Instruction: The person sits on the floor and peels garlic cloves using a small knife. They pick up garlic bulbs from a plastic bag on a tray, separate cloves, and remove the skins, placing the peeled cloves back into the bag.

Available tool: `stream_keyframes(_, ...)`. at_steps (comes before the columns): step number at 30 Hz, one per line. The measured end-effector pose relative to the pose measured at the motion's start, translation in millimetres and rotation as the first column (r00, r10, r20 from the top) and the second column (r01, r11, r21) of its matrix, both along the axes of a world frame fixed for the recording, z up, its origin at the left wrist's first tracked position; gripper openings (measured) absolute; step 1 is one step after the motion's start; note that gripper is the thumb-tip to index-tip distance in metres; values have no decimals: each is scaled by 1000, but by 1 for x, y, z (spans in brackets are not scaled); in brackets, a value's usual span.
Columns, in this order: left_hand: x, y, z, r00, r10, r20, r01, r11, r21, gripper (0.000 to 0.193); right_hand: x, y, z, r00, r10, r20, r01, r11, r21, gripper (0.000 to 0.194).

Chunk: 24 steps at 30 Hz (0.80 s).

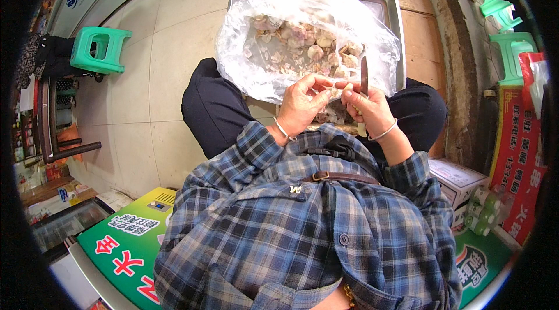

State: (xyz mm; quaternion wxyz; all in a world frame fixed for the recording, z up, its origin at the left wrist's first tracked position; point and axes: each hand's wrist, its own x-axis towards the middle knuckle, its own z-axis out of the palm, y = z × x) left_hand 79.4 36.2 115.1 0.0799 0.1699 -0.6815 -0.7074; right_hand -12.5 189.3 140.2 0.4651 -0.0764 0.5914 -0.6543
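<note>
My right hand (369, 102) is closed around the pale handle of a knife (364, 75), its dark blade pointing away from me. A small pale piece, apparently a garlic clove (348, 87), sits at that hand's thumb and fingertips. Close to its left, my left hand (305, 100) has thumb and fingers curled towards each other; whether something small is between them cannot be told. Beyond both hands, garlic bulbs (315, 52) and loose skins lie in an open clear plastic bag (236, 65), on a metal tray (398, 17). More garlic or skins show partly below my hands.
A green plastic stool (118, 50) stands on the tiled floor at the left, near a person in dark clothes. At the right are a raised edge (458, 48), more green stools (515, 50), a white carton (458, 179) and green-capped bottles (482, 211).
</note>
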Motion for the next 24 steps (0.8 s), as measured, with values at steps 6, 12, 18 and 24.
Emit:
stream_keyframes(6, -8, -2, 19, 980, -189, 63, 180, 975, 128, 14, 1, -1, 3, 969, 150, -194, -127, 984, 124, 19)
stream_keyframes(12, -8, 1, 5, 984, -177, 26, 154, 910, 385, 8, 9, -8, 2, 967, -18, -252, 17, 1000, -8, 20)
stream_keyframes(18, -7, -4, 6, 981, -185, 59, 124, 829, 546, 11, 6, -6, 0, 851, 89, -518, -1, 986, 168, 20)
stream_keyframes(24, -3, -6, 6, 979, -141, 150, 48, 865, 499, 12, 4, -4, -5, 865, 36, -501, 50, 986, 158, 19)
